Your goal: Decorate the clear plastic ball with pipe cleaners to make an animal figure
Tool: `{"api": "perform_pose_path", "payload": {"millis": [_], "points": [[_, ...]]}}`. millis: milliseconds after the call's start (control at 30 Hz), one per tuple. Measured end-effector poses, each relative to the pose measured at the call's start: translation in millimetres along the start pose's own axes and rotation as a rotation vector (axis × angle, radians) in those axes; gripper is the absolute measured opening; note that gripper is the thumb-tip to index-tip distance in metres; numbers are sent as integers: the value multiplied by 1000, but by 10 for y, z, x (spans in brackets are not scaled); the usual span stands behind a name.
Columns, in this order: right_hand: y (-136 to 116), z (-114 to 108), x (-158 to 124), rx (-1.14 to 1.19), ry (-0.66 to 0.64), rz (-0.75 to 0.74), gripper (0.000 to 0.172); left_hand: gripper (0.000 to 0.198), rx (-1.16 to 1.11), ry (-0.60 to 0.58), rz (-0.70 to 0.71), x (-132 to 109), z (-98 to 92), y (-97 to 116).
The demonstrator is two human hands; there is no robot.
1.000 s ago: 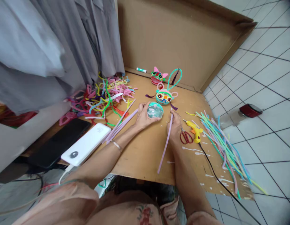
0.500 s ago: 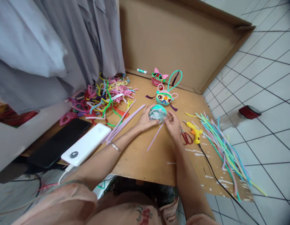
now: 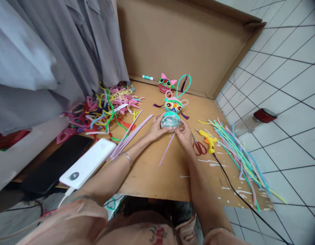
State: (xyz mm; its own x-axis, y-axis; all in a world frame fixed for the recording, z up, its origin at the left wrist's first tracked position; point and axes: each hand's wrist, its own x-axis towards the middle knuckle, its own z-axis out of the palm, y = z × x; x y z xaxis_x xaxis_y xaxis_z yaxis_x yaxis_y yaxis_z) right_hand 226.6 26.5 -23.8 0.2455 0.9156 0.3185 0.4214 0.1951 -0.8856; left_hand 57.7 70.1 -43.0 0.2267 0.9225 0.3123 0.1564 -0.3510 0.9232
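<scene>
Between my hands is a clear round ball-like piece (image 3: pixel 170 121) with a teal fuzzy band over its upper part. My left hand (image 3: pixel 155 129) wraps its left side, thumb along the bottom edge. The fingers of my right hand (image 3: pixel 183 134) are bent against its lower right side. A single lilac pipe cleaner (image 3: pixel 167 149) slants down the table from just below the piece; whether it is attached cannot be seen. Just behind stands a finished-looking animal face (image 3: pixel 173 105) with pink ears, a teal loop and purple tassels. A second, red and green face (image 3: pixel 165 83) sits farther back.
To the right lie red-handled scissors (image 3: pixel 199 147), a yellow glue gun (image 3: pixel 209 141) with its cord, and a bundle of pastel pipe cleaners (image 3: pixel 239 156). Leftward are lilac pipe cleaners (image 3: pixel 133 136), a tangled colourful pile (image 3: pixel 108 110), a white power bank (image 3: pixel 88 163) and a black phone (image 3: pixel 56 163). A glue stick (image 3: pixel 147 78) lies behind.
My right hand has come in closer under the right side of the clear piece, fingers now against it. The whole view has shifted slightly, so the table's things appear farther left.
</scene>
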Motion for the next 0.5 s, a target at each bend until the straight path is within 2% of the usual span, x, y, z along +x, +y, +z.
{"api": "perform_pose_path", "payload": {"millis": [100,233,500], "points": [[0,4,-8,-6,27,-19,57,96,53,-45,-3,2,-27,-5],[-12,2,-18,-22,51,-44,57,100,9,-76,35,18,-38,-35],[24,12,-31,45,34,21,55,97,26,-58,47,-19,-5,24]]}}
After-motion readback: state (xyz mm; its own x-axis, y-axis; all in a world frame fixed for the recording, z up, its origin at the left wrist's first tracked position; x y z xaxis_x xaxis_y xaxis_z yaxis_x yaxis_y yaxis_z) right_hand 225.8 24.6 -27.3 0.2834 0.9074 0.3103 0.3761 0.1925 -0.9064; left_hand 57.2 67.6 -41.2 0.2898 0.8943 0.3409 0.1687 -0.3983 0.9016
